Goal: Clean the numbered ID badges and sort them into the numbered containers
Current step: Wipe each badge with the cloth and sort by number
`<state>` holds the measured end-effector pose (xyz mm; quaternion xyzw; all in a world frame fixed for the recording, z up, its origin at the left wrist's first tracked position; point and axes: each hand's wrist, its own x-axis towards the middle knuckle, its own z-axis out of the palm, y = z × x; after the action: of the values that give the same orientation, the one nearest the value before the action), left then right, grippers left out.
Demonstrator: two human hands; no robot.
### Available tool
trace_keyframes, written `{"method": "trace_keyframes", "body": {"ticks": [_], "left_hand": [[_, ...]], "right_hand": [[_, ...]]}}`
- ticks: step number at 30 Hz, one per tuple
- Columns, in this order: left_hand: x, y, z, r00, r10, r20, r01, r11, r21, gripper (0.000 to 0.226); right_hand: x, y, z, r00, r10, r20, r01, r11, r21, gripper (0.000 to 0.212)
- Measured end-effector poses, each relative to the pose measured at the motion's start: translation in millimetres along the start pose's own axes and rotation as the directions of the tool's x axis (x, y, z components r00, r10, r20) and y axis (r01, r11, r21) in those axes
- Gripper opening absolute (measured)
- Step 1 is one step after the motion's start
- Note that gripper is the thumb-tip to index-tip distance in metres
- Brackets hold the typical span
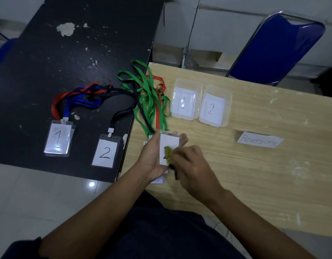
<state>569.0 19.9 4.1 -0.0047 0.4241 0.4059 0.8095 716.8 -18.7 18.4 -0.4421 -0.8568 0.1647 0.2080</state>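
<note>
While I sit where two desks meet, the black desk [68, 71] fills the view toward ten o'clock and the pale wooden desk [254, 174] runs off toward three. A blue chair [279, 47] stands beyond the wooden desk at one o'clock. A tangle of green, red and black lanyards [148, 94] straddles the seam between the desks at twelve. Just at its three o'clock side sit two clear tubs side by side: container 1 [173, 101], then container 2 [229, 109]. On the black desk lie a badge marked 1 [58, 139] at nine o'clock and a badge marked 2 [105, 152] beside it. My left hand [152, 159] has its grip clasped around a third badge [169, 144] over the wooden desk, its number mostly covered. My right hand [191, 165] grips a small green cloth [169, 156] pressed to that badge's face. A handwritten paper sign [259, 141] stands at three o'clock.
</note>
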Motion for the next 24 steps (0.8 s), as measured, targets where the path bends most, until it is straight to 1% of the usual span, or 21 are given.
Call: {"method": "trace_keyframes", "body": {"ticks": [2, 3, 5, 7, 8, 9, 12, 14, 15, 17, 19, 21, 23, 24], "left_hand": [[1, 1, -3, 1.0, 0.018, 0.002, -0.018, 1.0, -0.02, 0.061], [1, 0, -5, 1.0, 0.017, 0.001, -0.017, 0.999, -0.03, 0.063], [1, -2, -7, 1.0, 0.017, 0.019, -0.016, 0.999, -0.048, 0.061], [-1, -1, -6, 0.999, 0.019, 0.04, -0.018, 0.999, -0.041, 0.049], [-3, 1, -4, 0.999, 0.025, 0.047, -0.023, 0.999, -0.042, 0.044], [-3, 2, -2, 0.998, 0.033, 0.047, -0.031, 0.998, -0.047, 0.043], [-2, 1, -2, 0.999, 0.052, 0.014, -0.051, 0.998, -0.042, 0.053], [-4, 1, -1, 0.999, 0.043, 0.003, -0.043, 0.999, -0.016, 0.055], [-4, 0, -1, 1.0, 0.029, 0.007, -0.029, 1.0, 0.006, 0.057], [-4, 1, 0, 1.0, 0.008, 0.015, -0.008, 0.999, 0.047, 0.06], [-4, 5, 2, 0.999, 0.01, 0.038, -0.013, 0.998, 0.061, 0.063], [-4, 9, 2, 0.999, 0.018, 0.045, -0.02, 0.998, 0.058, 0.068], [-5, 11, -1, 0.999, 0.03, 0.033, -0.031, 0.999, 0.032, 0.067], [-6, 11, -3, 0.999, 0.03, 0.031, -0.031, 0.999, 0.031, 0.064]], "right_hand": [[-9, -5, 2, 0.993, -0.103, 0.064, 0.1, 0.994, 0.054, 0.021], [-9, -3, 0, 0.991, -0.116, 0.069, 0.112, 0.992, 0.057, 0.02], [-4, 7, -3, 0.999, -0.052, 0.012, 0.052, 0.999, 0.011, 0.019], [2, 11, -5, 0.996, 0.06, -0.063, -0.061, 0.998, -0.017, 0.017], [2, 9, -4, 0.994, 0.078, -0.075, -0.08, 0.997, -0.016, 0.017], [2, 4, -1, 0.996, 0.057, -0.07, -0.058, 0.998, -0.008, 0.018], [0, -10, 4, 0.996, -0.09, 0.004, 0.09, 0.994, 0.057, 0.022], [7, -6, 0, 0.994, -0.111, -0.005, 0.111, 0.991, 0.07, 0.017], [13, -2, -2, 0.996, -0.084, -0.035, 0.086, 0.995, 0.051, 0.015], [24, 4, -5, 0.993, 0.012, -0.117, -0.01, 1.0, 0.015, 0.01], [30, -3, -1, 0.982, 0.073, -0.176, -0.069, 0.997, 0.029, 0.008], [27, -15, 6, 0.984, 0.005, -0.176, 0.004, 0.999, 0.054, 0.012], [21, -19, 9, 0.989, -0.092, -0.118, 0.104, 0.99, 0.095, 0.017], [19, -16, 8, 0.989, -0.122, -0.086, 0.13, 0.987, 0.098, 0.017]]}}
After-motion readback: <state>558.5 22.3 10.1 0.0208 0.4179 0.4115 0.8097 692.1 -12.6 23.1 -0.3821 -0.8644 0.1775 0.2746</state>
